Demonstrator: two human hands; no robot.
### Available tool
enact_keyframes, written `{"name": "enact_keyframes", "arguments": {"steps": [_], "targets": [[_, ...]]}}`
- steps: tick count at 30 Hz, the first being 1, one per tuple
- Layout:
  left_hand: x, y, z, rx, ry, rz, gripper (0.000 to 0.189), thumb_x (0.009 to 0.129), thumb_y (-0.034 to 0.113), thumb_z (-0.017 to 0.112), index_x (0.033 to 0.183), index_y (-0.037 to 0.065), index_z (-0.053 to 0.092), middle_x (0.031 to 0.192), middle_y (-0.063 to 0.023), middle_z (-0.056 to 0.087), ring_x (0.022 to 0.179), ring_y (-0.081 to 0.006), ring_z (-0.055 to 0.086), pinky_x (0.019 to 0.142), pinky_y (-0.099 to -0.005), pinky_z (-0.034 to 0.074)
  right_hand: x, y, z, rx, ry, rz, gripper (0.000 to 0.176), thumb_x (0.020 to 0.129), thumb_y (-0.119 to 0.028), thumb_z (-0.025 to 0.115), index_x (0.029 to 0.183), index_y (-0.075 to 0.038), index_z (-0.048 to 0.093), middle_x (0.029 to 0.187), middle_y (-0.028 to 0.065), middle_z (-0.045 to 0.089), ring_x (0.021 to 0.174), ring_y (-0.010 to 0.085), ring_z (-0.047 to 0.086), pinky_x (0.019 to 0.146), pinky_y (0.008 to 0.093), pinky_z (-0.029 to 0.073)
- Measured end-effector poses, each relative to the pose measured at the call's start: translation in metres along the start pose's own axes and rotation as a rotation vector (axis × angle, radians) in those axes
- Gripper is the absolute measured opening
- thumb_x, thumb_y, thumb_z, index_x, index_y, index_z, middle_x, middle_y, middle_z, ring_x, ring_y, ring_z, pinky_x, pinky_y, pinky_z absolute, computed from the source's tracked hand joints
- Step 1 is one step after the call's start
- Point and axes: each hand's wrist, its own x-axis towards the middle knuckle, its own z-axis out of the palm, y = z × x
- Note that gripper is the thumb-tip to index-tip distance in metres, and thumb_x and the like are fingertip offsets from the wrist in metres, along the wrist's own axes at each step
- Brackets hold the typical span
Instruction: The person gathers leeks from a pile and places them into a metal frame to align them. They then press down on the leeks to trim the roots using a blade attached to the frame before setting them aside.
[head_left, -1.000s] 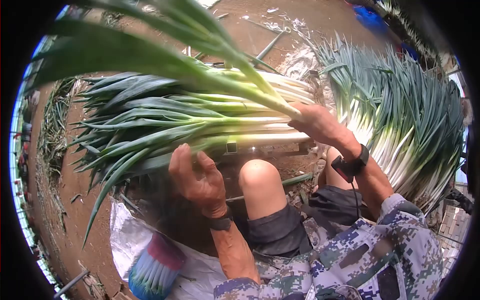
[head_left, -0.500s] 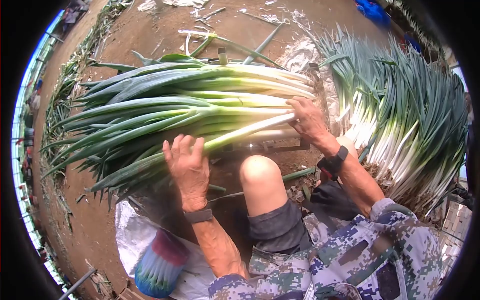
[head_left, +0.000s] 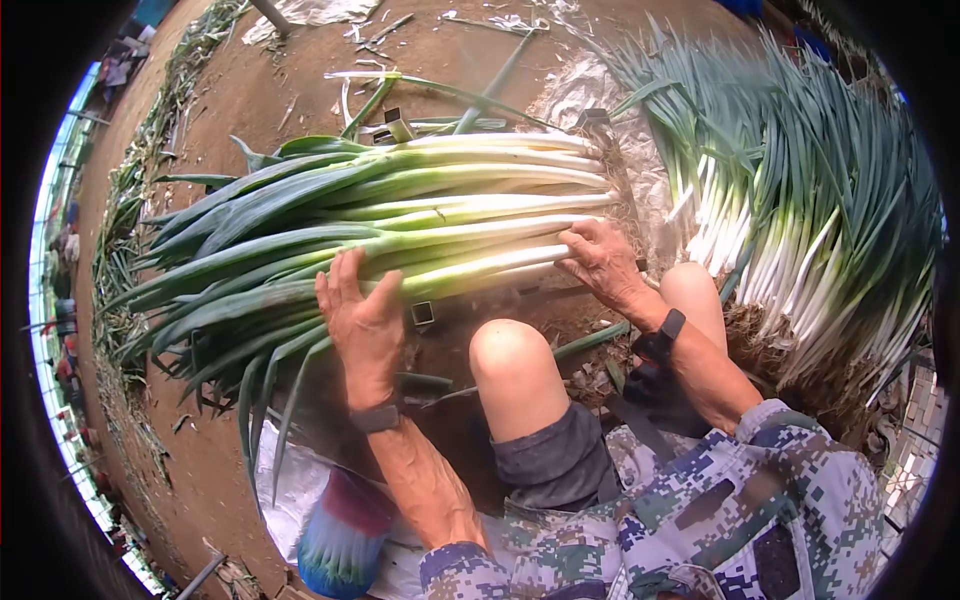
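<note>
A heap of long green onions (head_left: 420,215) lies crosswise in front of me on a low metal frame (head_left: 423,313), leaves to the left and white stems to the right. My left hand (head_left: 362,320) rests against the near side of the leaves, palm towards them, fingers stretched up and thumb apart. My right hand (head_left: 605,262) has its fingers closed on the root end of the nearest green onion (head_left: 490,265). Several leaf tips hang down left of my left hand. The fingertips of my right hand are partly hidden.
A large stack of green onions (head_left: 800,210) stands at the right, roots towards me. A printed bag (head_left: 345,535) and white sheeting (head_left: 285,470) lie at the lower left. My knees (head_left: 515,355) are close to the frame. Leaf scraps (head_left: 130,230) litter the soil.
The nearest green onion has moved up against the heap, now lying more level with the others. Both hands have moved with it, and leaves now droop beside my left hand.
</note>
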Motion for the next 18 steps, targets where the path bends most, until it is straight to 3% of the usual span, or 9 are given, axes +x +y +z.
{"name": "enact_keyframes", "arguments": {"steps": [2, 6, 9, 11, 14, 18], "targets": [[-0.009, 0.015, -0.006, -0.072, -0.014, -0.061, 0.038, 0.066, 0.008, 0.080, 0.102, 0.017, 0.076, 0.148, -0.0106, 0.048, 0.143, -0.0338, 0.038, 0.122, -0.0500, 0.020, -0.007, -0.002, 0.001, -0.026, 0.048, 0.000, 0.049, 0.075, -0.028, 0.082, 0.117, -0.013, 0.065, 0.118, 0.0079, 0.061, 0.108, 0.0301, 0.059, 0.089, 0.0449, 0.046], [-0.002, 0.010, -0.005, -0.091, -0.024, -0.058, 0.036, 0.067, 0.008, 0.079, 0.102, 0.015, 0.076, 0.148, -0.0099, 0.049, 0.142, -0.0337, 0.038, 0.121, -0.0497, 0.021, -0.012, -0.004, 0.010, -0.059, 0.025, -0.004, 0.056, 0.079, -0.027, 0.078, 0.130, -0.012, 0.059, 0.122, 0.0084, 0.057, 0.106, 0.0306, 0.056, 0.093, 0.0448, 0.042], [0.003, 0.004, -0.005, -0.149, 0.051, -0.086, 0.031, 0.077, 0.011, 0.076, 0.108, 0.010, 0.074, 0.145, -0.0104, 0.053, 0.137, -0.0331, 0.044, 0.118, -0.0469, 0.027, -0.008, -0.006, 0.009, -0.056, 0.068, -0.015, 0.058, 0.076, -0.031, 0.080, 0.127, -0.011, 0.061, 0.114, 0.0077, 0.059, 0.104, 0.0301, 0.057, 0.092, 0.0450, 0.042], [0.013, 0.019, -0.002, -0.051, 0.134, -0.156, 0.044, 0.083, 0.018, 0.077, 0.125, 0.010, 0.067, 0.141, -0.0103, 0.057, 0.134, -0.0318, 0.047, 0.115, -0.0468, 0.031, -0.010, -0.004, 0.002, -0.052, 0.059, -0.009, 0.052, 0.084, -0.035, 0.075, 0.125, -0.008, 0.061, 0.118, 0.0111, 0.059, 0.106, 0.0318, 0.056, 0.093, 0.0459, 0.041], [0.019, 0.017, 0.006, 0.061, 0.092, -0.086, 0.047, 0.082, 0.024, 0.079, 0.126, 0.012, 0.067, 0.138, -0.0082, 0.059, 0.132, -0.0312, 0.048, 0.116, -0.0488, 0.030, -0.010, -0.005, -0.001, 0.086, 0.067, 0.048, 0.049, 0.093, -0.041, 0.066, 0.125, -0.004, 0.062, 0.120, 0.0160, 0.061, 0.108, 0.0343, 0.058, 0.097, 0.0469, 0.042], [0.027, 0.020, 0.010, 0.121, 0.068, -0.046, 0.043, 0.082, 0.029, 0.079, 0.120, 0.012, 0.070, 0.125, -0.0057, 0.062, 0.124, -0.0286, 0.052, 0.117, -0.0522, 0.028, 0.014, -0.015, -0.008, 0.224, 0.246, 0.176, 0.053, 0.095, -0.044, 0.062, 0.129, -0.004, 0.059, 0.125, 0.0166, 0.060, 0.116, 0.0352, 0.056, 0.103, 0.0483, 0.040]]}}
